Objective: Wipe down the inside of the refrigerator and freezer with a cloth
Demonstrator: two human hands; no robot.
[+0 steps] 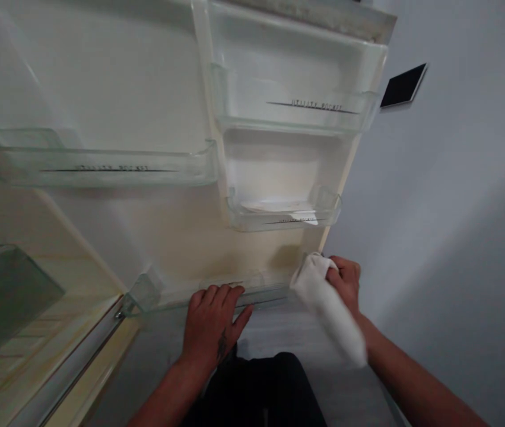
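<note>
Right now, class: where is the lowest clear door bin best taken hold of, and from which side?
Probably by the long front rim of the lowest clear door bin, coming from the person's side, where the left hand rests: that lip faces the hands and stands out from the fridge door. The right hand holds a white cloth.

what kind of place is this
Probably a kitchen: there's an open refrigerator door with clear door bins marked "utility pocket", and what looks like a glass shelf inside the fridge.
</note>
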